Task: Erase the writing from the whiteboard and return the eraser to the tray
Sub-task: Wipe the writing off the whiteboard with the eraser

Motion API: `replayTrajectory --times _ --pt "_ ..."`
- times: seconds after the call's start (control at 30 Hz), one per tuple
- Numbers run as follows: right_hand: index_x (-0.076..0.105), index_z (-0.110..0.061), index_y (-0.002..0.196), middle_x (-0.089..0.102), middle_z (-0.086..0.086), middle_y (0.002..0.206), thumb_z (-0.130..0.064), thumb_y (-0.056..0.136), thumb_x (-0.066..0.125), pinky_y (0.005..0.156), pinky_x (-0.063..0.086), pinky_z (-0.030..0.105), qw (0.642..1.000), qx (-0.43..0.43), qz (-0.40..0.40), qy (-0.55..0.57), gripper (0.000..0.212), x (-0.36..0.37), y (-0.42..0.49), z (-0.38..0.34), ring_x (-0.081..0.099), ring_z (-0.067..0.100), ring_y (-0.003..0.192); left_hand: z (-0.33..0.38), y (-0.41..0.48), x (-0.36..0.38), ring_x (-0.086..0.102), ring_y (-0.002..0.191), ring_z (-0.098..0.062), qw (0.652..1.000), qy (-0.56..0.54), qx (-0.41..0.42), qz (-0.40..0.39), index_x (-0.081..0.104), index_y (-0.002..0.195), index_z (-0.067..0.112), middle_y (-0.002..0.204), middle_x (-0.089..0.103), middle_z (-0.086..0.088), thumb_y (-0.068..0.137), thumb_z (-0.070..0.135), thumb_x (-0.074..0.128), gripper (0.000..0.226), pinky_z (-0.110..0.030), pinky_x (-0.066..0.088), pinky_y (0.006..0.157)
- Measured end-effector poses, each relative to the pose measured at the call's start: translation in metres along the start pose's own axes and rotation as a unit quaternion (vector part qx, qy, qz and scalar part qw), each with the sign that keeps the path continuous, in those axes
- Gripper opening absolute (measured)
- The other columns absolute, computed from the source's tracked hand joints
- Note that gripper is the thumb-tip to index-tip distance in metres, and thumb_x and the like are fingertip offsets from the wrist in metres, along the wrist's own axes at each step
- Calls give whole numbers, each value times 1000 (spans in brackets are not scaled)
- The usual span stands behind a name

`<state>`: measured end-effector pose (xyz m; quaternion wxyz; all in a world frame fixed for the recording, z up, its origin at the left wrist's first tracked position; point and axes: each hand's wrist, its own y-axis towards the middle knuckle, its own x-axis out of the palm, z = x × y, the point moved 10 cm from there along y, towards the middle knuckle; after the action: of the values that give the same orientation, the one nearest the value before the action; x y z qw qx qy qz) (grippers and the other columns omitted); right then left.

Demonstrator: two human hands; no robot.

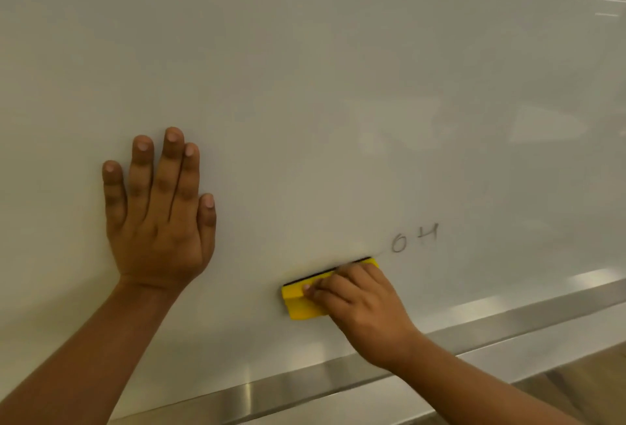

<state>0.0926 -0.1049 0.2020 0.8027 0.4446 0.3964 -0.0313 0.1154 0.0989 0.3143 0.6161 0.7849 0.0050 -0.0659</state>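
- While the left hand (159,218) lies flat on the whiteboard (305,68) at about 9 o'clock, its fingers are fully extended and close together, and it holds nothing.
- At about 5 o'clock of centre, the right hand (359,302) is curled around a yellow eraser (299,302), fingers over its back, pressing it against the board.
- A dark felt edge runs along the eraser's top side, touching the board surface.
- Faint writing (415,238), reading roughly "0 4", sits just at 1 o'clock of the eraser, near its upper right corner.
- A metal tray (491,319) runs along the board's lower edge, from 7 o'clock up toward 3 o'clock, just below the right wrist.
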Motion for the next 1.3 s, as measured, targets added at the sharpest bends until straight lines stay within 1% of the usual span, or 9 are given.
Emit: replayTrajectory --times 0.2,0.47,0.6,0.73,0.83,0.97,1.1,1.23,1.3 --pt "71 -18 118 71 -2 110 -14 93 67 91 46 38 978 87 191 22 26 -72 59 42 62 27 102 2 -2 0 12 155 -29 1000 1 4 3 29 155 2 166 18 -9 101 26 38 60 -49 8 125" --pt "69 -24 112 68 -5 101 -20 94 67 82 45 35 1000 23 3 -11 19 -4 -22 31 63 25 91 2 0 -1 10 155 -28 1000 1 7 -1 29 155 1 166 18 -9 101 26 38 60 -48 8 125" --pt "59 -27 103 66 0 101 -25 88 68 77 48 40 990 130 48 30 18 -38 -29 99 63 31 89 3 0 0 11 155 -29 1000 7 9 -2 31 154 0 166 20 -10 100 25 39 60 -49 8 125" --pt "54 -31 109 55 -14 112 -21 68 86 87 46 20 885 407 202 100 54 -79 -74 184 57 10 99 3 -1 1 11 155 -29 1000 10 9 -5 31 154 0 166 20 -11 99 25 39 60 -48 8 125" --pt "49 -34 107 57 -14 115 -14 61 91 85 52 29 821 506 215 155 65 -52 -103 170 60 14 104 4 -2 2 10 155 -29 1000 10 4 -7 31 154 0 166 18 -11 99 24 39 60 -47 7 125" --pt "52 -31 109 55 -11 105 -15 56 93 63 36 10 874 463 100 109 70 -13 -102 127 56 12 89 5 0 -1 11 155 -30 1000 4 6 -1 32 153 -2 166 19 -11 100 24 39 59 -48 7 125" --pt "53 -30 109 56 -10 106 -21 59 92 60 42 20 917 389 75 50 65 -34 -89 144 60 19 89 2 -2 2 12 155 -31 1000 -12 10 -9 31 154 -1 166 21 -13 100 24 39 60 -48 6 125" --pt "51 -30 113 56 -9 115 -24 67 89 87 55 43 786 539 278 122 60 -96 -108 235 61 19 104 -2 -7 10 15 153 -37 998 -49 -13 -31 29 154 -1 165 22 -16 101 24 40 60 -68 23 116" --pt "53 -25 122 55 -12 121 -28 69 88 95 55 42 746 567 321 142 64 -115 -109 266 58 12 109 -4 -9 14 17 152 -42 997 -68 -14 -43 28 154 -2 165 22 -18 101 23 41 61 -76 32 104"
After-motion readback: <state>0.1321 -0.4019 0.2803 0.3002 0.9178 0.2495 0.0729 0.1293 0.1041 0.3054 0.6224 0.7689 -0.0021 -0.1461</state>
